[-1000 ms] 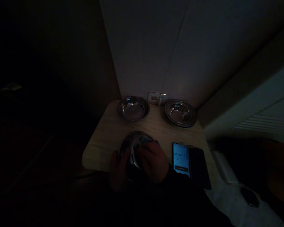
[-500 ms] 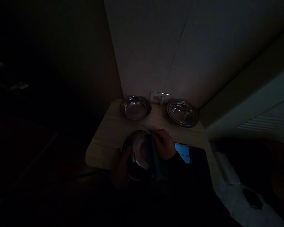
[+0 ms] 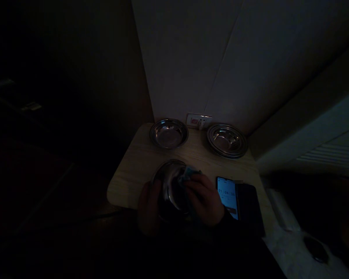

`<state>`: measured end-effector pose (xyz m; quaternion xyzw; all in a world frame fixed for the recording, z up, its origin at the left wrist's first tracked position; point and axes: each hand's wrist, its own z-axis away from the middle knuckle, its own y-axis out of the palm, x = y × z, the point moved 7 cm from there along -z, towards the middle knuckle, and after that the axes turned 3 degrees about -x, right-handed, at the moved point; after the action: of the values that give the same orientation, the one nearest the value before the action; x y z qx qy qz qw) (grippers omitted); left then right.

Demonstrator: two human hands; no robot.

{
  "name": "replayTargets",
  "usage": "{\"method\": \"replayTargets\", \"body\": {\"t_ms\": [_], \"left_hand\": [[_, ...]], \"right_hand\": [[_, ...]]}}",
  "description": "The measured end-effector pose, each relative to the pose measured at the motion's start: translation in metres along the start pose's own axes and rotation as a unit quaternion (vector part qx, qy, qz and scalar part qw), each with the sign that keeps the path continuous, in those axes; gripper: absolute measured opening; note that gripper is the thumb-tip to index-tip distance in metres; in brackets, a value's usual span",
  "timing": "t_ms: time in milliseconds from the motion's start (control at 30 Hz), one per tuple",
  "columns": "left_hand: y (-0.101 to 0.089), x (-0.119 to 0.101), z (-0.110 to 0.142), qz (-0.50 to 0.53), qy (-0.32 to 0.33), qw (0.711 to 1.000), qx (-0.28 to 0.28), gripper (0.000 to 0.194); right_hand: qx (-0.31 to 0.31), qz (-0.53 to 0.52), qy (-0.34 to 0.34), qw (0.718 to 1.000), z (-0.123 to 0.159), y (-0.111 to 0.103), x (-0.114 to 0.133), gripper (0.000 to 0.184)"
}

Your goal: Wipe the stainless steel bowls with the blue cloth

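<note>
A shiny metal bowl (image 3: 170, 193) is held over the front edge of the small table, its lower part lost in the dark. My left hand (image 3: 149, 205) grips its left rim, thumb on the inside or upper face. Bunched in my right hand (image 3: 205, 197) is a bluish-green cloth (image 3: 189, 173), pressed against the right side of the bowl. Behind stand a wide metal dish (image 3: 169, 134) at the back left and a stack of metal dishes (image 3: 227, 141) at the back right.
A lit phone (image 3: 227, 197) showing a timer lies on the right of the wooden table (image 3: 128, 174), by a dark flat case (image 3: 250, 207). A wall socket (image 3: 199, 121) with a plug sits behind the table. A dark oval object (image 3: 316, 249) rests on a pale surface at the lower right.
My right hand with the cloth went from the bowl's middle to its right rim, then came lower over the right side. My left hand keeps its hold. The view shifted slightly.
</note>
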<state>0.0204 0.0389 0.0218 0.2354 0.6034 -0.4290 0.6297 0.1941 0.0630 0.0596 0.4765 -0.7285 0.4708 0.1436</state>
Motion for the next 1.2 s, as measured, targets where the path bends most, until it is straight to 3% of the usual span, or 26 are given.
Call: {"method": "replayTargets", "body": {"t_ms": [100,233,333,533,800,933,1067,1200], "left_hand": [[0.0,-0.001,0.003,-0.012,-0.028,1.0,-0.002,0.031],[-0.005,-0.015,0.007,-0.029,-0.002,0.999,-0.023,0.02],[-0.005,-0.021,0.01,-0.021,-0.005,1.0,-0.02,0.02],[0.0,-0.005,0.012,0.013,-0.057,0.998,0.007,0.029],[0.002,-0.003,0.01,0.024,-0.064,0.997,0.04,0.029],[0.003,-0.001,0.009,0.028,-0.077,0.995,0.049,0.029],[0.003,-0.003,0.008,0.032,-0.067,0.996,0.047,0.025],[0.005,-0.005,0.01,0.041,-0.069,0.995,0.051,0.022]], "right_hand": [[0.007,0.018,-0.036,0.999,0.007,0.003,0.02,0.019],[-0.005,0.028,-0.052,0.998,0.011,0.003,0.032,0.02],[-0.017,0.03,-0.028,0.999,0.013,0.002,0.027,0.022],[-0.025,0.025,0.0,0.999,0.015,-0.001,0.017,0.026],[0.02,0.041,-0.006,0.999,0.019,0.005,0.014,0.043],[-0.005,0.026,-0.005,1.0,0.017,0.0,0.003,0.038],[-0.033,0.035,0.037,0.998,0.006,-0.014,-0.011,0.028],[-0.045,0.045,0.056,0.996,-0.004,-0.021,-0.009,0.021]]}}
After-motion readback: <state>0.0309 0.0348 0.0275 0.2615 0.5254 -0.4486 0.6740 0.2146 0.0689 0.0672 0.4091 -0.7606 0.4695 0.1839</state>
